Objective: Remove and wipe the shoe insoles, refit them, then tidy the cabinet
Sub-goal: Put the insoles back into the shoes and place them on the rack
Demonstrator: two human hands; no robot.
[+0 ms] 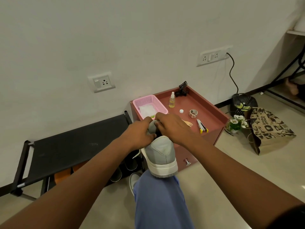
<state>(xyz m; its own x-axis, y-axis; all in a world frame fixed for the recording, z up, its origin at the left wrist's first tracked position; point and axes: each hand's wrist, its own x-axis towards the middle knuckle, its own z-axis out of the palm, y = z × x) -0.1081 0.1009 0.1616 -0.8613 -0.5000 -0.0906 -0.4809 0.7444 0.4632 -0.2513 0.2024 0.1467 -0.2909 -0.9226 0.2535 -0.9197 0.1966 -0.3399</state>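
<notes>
Grey-and-white shoe (160, 156) stands heel toward the camera, sole resting on the person's knee in blue trousers (160, 204). Head view only.

Left hand (140, 133) grip is closed on the shoe's grey tongue and collar at the left side of the opening. Right hand (171, 125) comes over the top from the right, fingers curled down into the opening beside the tongue, grip clamped on the shoe; thumb tip shows at the tongue's edge. Insole itself hidden inside the shoe; cannot tell whether the fingers have hold of it. White lace end (137, 154) hangs off the left side below the left wrist.

Behind the hands, a reddish-brown cabinet (212, 113) with a raised rim and a drawer knob (187, 162) on its front. On its top: pink mesh basket (149, 100) at the left with a white cloth (147, 110) in it, spray bottle (172, 100) of yellowish liquid, black clamp (182, 90) at the back, small white cap (181, 111), tape roll (193, 113), wooden fork (188, 123) just beside the right hand, stapler (202, 126) near the front edge.

Left of the cabinet, a black shoe rack (72, 146) against the wall. Second shoe (134, 180) on the floor beside the knee. Right: paper bag (270, 128), white flowers (237, 123).
</notes>
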